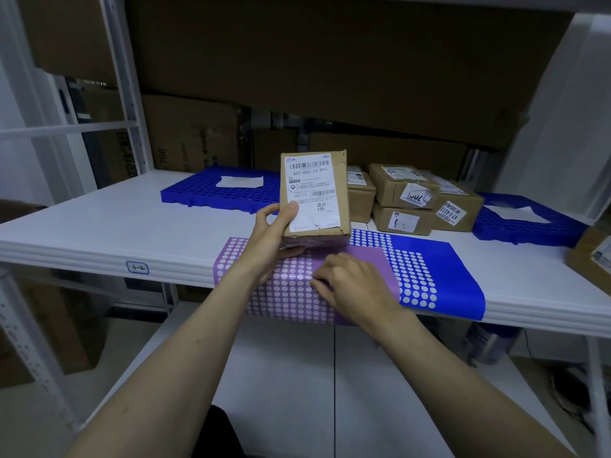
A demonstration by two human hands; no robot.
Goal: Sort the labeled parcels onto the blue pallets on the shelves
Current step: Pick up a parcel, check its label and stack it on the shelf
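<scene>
My left hand [271,233] grips a small brown cardboard parcel [325,180] upright by its lower left corner, thumb on its white label reading 502-602-12-815. It stands above a purple and blue dotted poly-mailer parcel [429,276] lying at the white shelf's front edge. My right hand [350,285] rests on the mailer's purple part with fingers curled, touching its surface. One blue pallet [198,190] lies at the back left with a white paper on it. Another blue pallet [525,226] lies at the right.
Several labeled brown parcels [413,200] are stacked behind the held one, between the pallets. Another brown box [591,256] sits at the far right edge. The white shelf [99,226] carries a tag "6-2". Large cartons [191,137] stand behind. A lower shelf lies below.
</scene>
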